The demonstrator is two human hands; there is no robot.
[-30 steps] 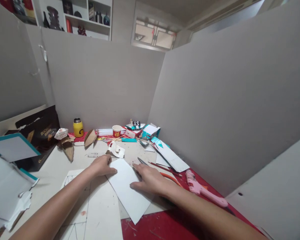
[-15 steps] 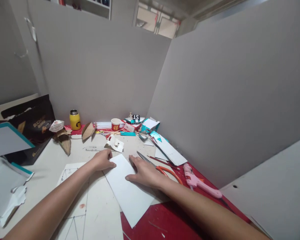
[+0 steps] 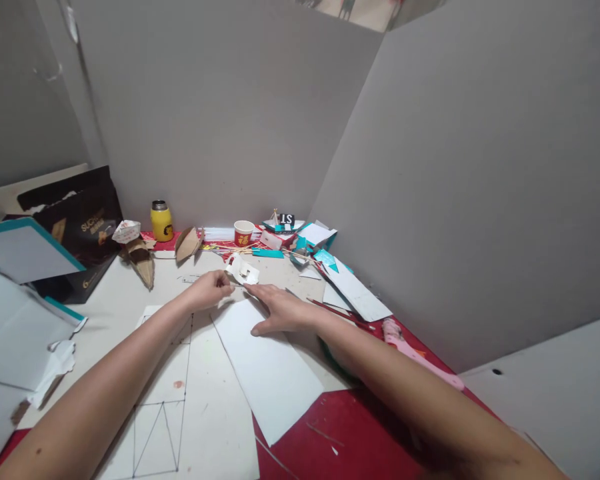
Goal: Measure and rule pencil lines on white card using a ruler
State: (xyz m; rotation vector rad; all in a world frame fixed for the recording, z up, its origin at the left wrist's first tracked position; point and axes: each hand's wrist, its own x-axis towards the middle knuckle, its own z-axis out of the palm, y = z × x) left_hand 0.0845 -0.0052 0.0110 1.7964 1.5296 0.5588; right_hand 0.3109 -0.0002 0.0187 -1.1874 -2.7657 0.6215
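A white sheet [image 3: 275,373] lies slanted across the pale board and the red cloth. Beyond its far left corner is my left hand [image 3: 211,291], its fingers pinched together at the end of a clear ruler [image 3: 189,279]; what exactly they grip is too small to tell. My right hand [image 3: 280,310] is spread, its thumb over the sheet and its fingertips reaching towards my left hand. Scissors beside it are mostly hidden by the hand and forearm. Left of the sheet, the pale board [image 3: 215,420] bears pencil-drawn lines.
Torn white card [image 3: 242,269], a red cup [image 3: 244,233] and a yellow bottle [image 3: 161,221] stand or lie towards the back. At right are a long white strip [image 3: 360,293] and a pink glue gun [image 3: 420,357]. Folded card and a black bag [image 3: 93,233] occupy the left.
The view has shifted. My left hand has moved off the sheet's edge to beyond it, its fingers now pinched. My right hand has moved forward and left, towards it.
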